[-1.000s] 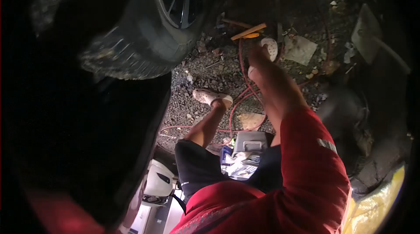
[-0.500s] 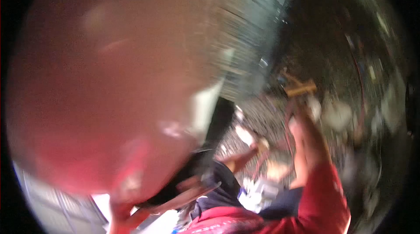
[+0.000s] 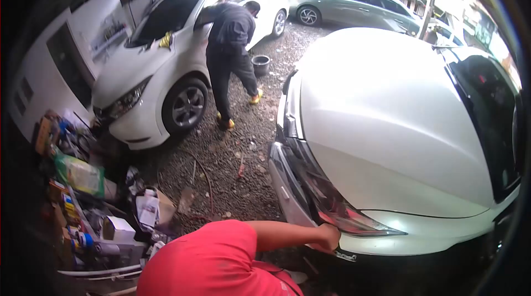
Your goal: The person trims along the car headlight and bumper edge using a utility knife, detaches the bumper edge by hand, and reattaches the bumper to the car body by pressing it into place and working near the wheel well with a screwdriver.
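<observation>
My left arm, in a red sleeve, stretches right to the front of a white car (image 3: 387, 141). At the lower corner of its dark headlight (image 3: 337, 199), my left hand (image 3: 330, 235) is closed on the end of the front bumper (image 3: 286, 188); the fingertips are hidden. The bumper stands slightly apart from the body, with a gap by the headlight. Just below my hand a small metal bracket (image 3: 346, 256) shows at the fender edge. My right hand is out of view.
Another person (image 3: 229, 47) in dark clothes leans against a second white car (image 3: 144, 63), near a black bucket (image 3: 260, 65). Boxes and a green-white bag (image 3: 80, 175) are piled at left. A hose (image 3: 207, 180) lies on the gravel (image 3: 238, 157). A grey-green car (image 3: 354, 8) stands behind.
The view has swung up and left from a blurred close look at a reddish surface and the ground to the yard. My left hand now shows at the bumper; my right arm has left the view.
</observation>
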